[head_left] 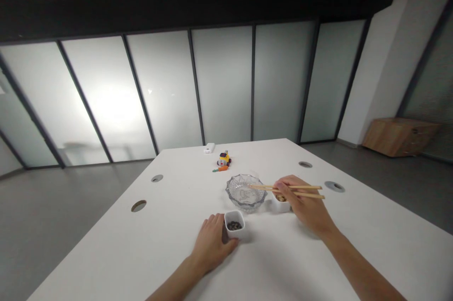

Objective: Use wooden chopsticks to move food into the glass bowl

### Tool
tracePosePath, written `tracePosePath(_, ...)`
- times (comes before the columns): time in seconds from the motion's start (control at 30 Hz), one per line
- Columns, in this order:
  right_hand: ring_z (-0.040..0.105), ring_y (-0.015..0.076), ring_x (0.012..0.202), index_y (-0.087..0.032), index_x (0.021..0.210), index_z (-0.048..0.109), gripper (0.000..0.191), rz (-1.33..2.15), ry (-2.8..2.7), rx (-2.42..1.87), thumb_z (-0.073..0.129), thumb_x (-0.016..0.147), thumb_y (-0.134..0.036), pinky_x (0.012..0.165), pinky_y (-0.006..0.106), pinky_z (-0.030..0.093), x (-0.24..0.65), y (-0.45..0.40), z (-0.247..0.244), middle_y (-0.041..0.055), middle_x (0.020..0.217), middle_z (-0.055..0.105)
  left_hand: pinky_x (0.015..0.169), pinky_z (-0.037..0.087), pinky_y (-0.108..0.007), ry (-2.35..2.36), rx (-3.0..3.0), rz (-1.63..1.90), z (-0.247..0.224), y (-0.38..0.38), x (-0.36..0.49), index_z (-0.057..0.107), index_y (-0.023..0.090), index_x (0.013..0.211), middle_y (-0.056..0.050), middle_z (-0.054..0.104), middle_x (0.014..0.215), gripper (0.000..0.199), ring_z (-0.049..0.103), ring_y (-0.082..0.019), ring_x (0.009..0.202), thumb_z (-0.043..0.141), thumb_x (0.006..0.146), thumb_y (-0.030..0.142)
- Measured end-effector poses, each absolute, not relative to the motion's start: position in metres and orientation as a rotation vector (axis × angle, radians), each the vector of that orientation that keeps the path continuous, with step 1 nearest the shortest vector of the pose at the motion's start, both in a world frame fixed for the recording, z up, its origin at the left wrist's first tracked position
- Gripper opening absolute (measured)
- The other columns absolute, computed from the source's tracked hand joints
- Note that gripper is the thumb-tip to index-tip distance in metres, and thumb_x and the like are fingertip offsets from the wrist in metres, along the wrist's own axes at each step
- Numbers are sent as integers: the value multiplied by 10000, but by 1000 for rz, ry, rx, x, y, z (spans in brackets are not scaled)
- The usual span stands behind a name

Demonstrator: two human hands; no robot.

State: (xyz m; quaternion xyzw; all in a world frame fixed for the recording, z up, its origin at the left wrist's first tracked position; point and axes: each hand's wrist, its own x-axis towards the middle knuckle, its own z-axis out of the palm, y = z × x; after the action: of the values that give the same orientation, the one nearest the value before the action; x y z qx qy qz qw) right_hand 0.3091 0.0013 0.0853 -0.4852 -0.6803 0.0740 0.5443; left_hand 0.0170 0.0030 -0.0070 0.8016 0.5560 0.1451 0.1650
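Observation:
My right hand (300, 199) is closed around a pair of wooden chopsticks (307, 191). Their tips point left, over the clear glass bowl (247, 191) with a scalloped rim; whether anything is pinched between them is too small to tell. Partly behind the right hand stands a small white cup (281, 205) with light brown pieces in it. My left hand (212, 243) wraps the left side of another white square cup (235, 221), thumb at its front. Dark seed-like pieces (234, 226) lie in the bottom of that cup.
Beyond the glass bowl are a yellow toy car (224, 158), an orange-and-green carrot-shaped item (221, 169) and a white device (209, 148). The white table (177, 206) has several round cable holes. A wooden cabinet (399, 137) stands on the floor at the right.

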Motion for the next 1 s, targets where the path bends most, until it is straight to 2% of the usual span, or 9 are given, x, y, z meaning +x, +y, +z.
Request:
tracePosePath(0.07, 728, 206, 781, -217, 844, 739, 391, 54, -1533, -1117, 554, 1068, -479, 708, 314, 551, 316, -13, 81, 40, 836, 754, 1016, 424, -393, 1597, 2287, 403, -6, 4, 25, 626, 221, 1145, -76, 701, 1216, 372, 603, -292, 1158, 671, 870, 467)
tracePosePath(0.23, 707, 221, 874, -192, 921, 720, 294, -518, -1191, -953, 507, 1089, -303, 846, 382, 554, 331, -37, 65, 69, 906, 731, 1031, 455, -407, 1542, 2251, 408, -1, 3, 66, 654, 199, 1200, -100, 702, 1255, 447, 603, -310, 1191, 687, 844, 468)
tracePosePath(0.37, 701, 224, 917, -191, 950, 707, 200, -669, -1238, -887, 538, 1057, -199, 851, 402, 566, 329, -39, 59, 82, 984, 708, 1048, 474, -409, 1541, 2189, 463, 0, 4, 113, 659, 183, 1243, -123, 702, 1294, 506, 630, -316, 1186, 709, 824, 461)
tracePosePath(0.57, 710, 222, 976, -203, 1055, 717, 172, -594, -1321, -833, 564, 1030, -128, 831, 376, 591, 309, -39, 49, 75, 1034, 683, 1035, 504, -406, 1502, 2212, 448, -2, 12, 162, 681, 193, 1239, -112, 730, 1258, 523, 670, -328, 1170, 737, 812, 491)
tracePosePath(0.73, 710, 227, 1030, -226, 1146, 722, 187, -491, -1513, -837, 575, 1049, -162, 876, 363, 601, 296, -36, 34, 83, 1110, 690, 969, 552, -408, 1496, 2270, 432, -9, 24, 174, 671, 238, 1313, -99, 740, 1247, 507, 709, -321, 1124, 648, 923, 561)
tracePosePath(0.9, 697, 213, 998, -217, 1095, 714, 207, -283, -1831, -936, 508, 1092, -198, 855, 323, 611, 282, 1, 48, 86, 1075, 661, 973, 558, -439, 1502, 2305, 430, -11, 28, 179, 636, 224, 1381, -137, 722, 1283, 473, 708, -336, 1134, 591, 989, 484)
tracePosePath(1.0, 661, 245, 1121, -198, 1055, 733, 259, -265, -2148, -1231, 478, 1089, -169, 921, 355, 596, 264, 38, 60, 121, 1171, 662, 1054, 528, -449, 1482, 2317, 420, -10, 19, 168, 636, 229, 1384, -124, 685, 1369, 525, 656, -345, 1235, 682, 935, 498)
